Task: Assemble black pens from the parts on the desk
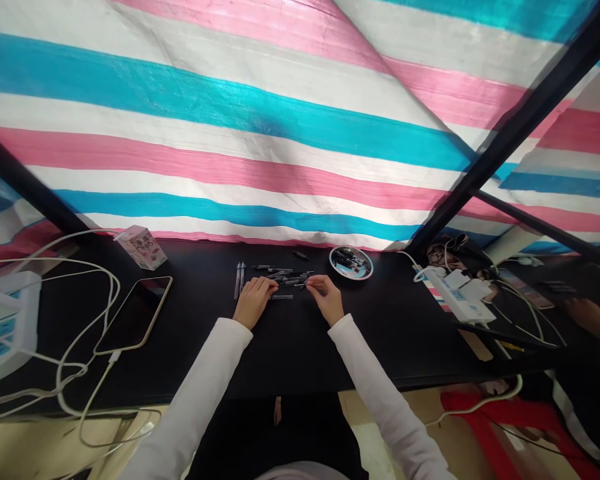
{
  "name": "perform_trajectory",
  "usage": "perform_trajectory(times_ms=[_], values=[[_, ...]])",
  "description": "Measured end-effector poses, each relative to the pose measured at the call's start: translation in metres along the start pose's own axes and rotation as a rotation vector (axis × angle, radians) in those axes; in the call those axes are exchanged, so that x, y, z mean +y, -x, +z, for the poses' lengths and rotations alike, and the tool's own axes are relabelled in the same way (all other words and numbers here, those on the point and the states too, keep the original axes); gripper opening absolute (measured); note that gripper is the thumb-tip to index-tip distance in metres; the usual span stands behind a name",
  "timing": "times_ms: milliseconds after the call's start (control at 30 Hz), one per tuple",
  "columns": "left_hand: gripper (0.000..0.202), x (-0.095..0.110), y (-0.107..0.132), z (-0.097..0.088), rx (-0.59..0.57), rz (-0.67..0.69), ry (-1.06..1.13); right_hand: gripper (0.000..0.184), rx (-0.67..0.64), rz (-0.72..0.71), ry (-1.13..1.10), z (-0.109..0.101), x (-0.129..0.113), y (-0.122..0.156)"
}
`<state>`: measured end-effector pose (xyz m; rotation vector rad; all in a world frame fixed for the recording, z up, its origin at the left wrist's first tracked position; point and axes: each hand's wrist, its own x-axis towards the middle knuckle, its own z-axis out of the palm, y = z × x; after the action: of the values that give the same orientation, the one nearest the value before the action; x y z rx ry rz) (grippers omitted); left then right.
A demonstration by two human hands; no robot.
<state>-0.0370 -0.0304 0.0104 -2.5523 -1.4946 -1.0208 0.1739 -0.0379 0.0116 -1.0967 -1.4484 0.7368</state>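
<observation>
Fingers (270,285) touch pen parts (290,283) too blurred to read.

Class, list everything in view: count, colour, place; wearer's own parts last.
Table: one, black, centre
Striped sheet: one, blue, white, pink, behind table
Bowl: one, pale, right of centre
Pen parts: many, grey and black, table centre and bowl
Pens: two, grey, left of centre
Box: one, pink and white, left
Phone: one, dark, left
Power strips: two, white, left and right
Cables: several, white, both sides
Frame bars: several, black, both sides
Red item: one, red, lower right
Other person's hand: one, bare, far right
Left hand: one, bare, beside pens
Right hand: one, bare, beside pen parts
Sleeves: two, white, lower centre
</observation>
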Motion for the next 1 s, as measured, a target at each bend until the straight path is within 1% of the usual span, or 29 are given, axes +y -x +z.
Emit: perform_trajectory(times_ms=[233, 400, 600, 733, 900, 1000], values=[[0.021, 0.0011, 0.0002, -0.0006, 0.008, 0.047, -0.050, 0.018, -0.015, -0.037, 0.003, 0.0016, -0.0002, 0.0011], [0.020, 0.0013, 0.0007, -0.0007, 0.028, 0.069, -0.041, 0.016, -0.012, -0.089, 0.040, 0.0005, 0.0000, 0.0007], [0.020, 0.0014, 0.0008, -0.0013, 0.050, 0.084, -0.030, 0.014, -0.013, -0.113, 0.068, 0.0005, 0.0010, 0.0009], [0.020, 0.0022, 0.0008, -0.0014, 0.040, 0.098, -0.005, 0.013, -0.050, -0.125, 0.077, 0.0011, 0.0012, 0.0014], [0.019, 0.0029, 0.0010, -0.0012, 0.015, 0.116, 0.040, 0.011, -0.124, -0.142, 0.108, 0.0028, 0.0010, 0.0031], [0.019, 0.0043, 0.0012, -0.0018, -0.013, 0.122, 0.067, 0.012, -0.167, -0.143, 0.142, 0.0035, 0.0008, 0.0043]])
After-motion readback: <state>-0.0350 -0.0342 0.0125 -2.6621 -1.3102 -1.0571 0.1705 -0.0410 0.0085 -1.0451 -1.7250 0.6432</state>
